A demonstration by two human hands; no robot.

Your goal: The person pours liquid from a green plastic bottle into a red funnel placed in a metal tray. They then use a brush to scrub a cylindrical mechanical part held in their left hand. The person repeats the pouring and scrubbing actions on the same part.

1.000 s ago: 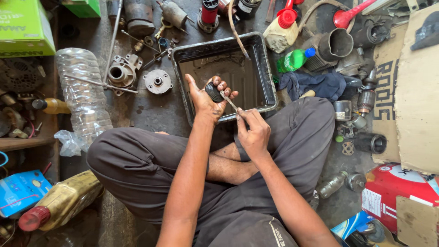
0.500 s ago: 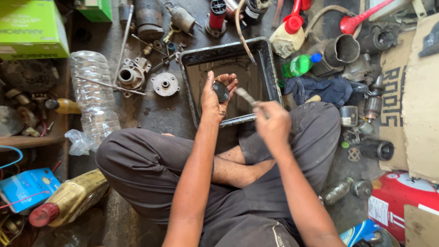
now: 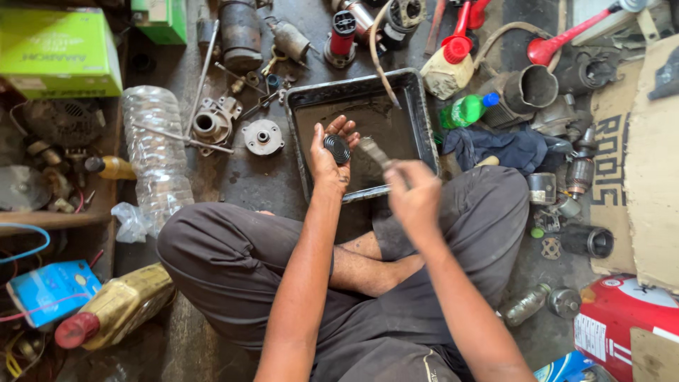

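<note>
Over the tray [image 3: 424,134], left hand [image 3: 331,157] cradles a ribbed black disc [image 3: 337,148].

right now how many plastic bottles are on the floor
3 that I can tell: a clear bottle left of the tray, a green bottle right of it, a yellowish bottle by the left knee. Clutter may hide more.

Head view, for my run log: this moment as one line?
left hand: holds black ribbed disc | right hand: holds brush | both over black tray
</note>
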